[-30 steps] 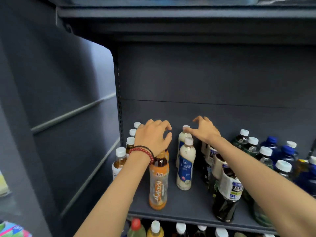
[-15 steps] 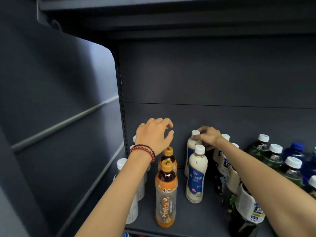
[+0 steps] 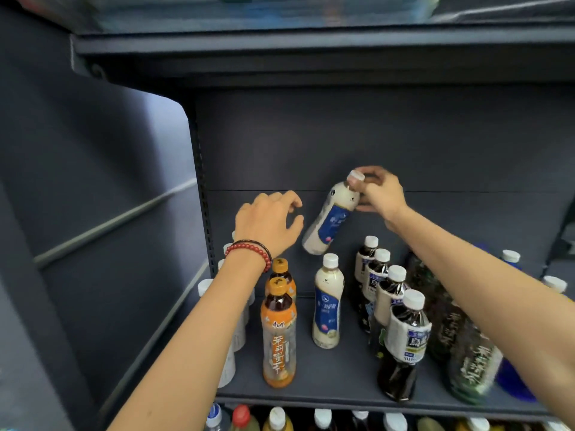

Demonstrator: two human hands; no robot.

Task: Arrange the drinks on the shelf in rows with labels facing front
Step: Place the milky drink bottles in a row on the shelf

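Observation:
My right hand (image 3: 378,191) grips a white milk-tea bottle (image 3: 331,217) by its neck and cap, holding it tilted in the air above the shelf (image 3: 336,377). My left hand (image 3: 269,223) hovers just left of that bottle with fingers loosely curled and holds nothing. Below stand a second white milk-tea bottle (image 3: 326,304), two orange-capped tea bottles (image 3: 278,331) in a row, and a row of dark tea bottles (image 3: 401,340) with white caps.
White-capped bottles (image 3: 230,343) stand at the shelf's left edge, partly hidden by my left arm. Dark green and blue bottles (image 3: 473,365) crowd the right side. More bottle caps (image 3: 277,418) show on the shelf below. The upper shelf (image 3: 311,54) hangs overhead.
My right hand has lifted the rear white bottle off the shelf and tilted it. My left hand stayed hovering above the orange-capped bottles.

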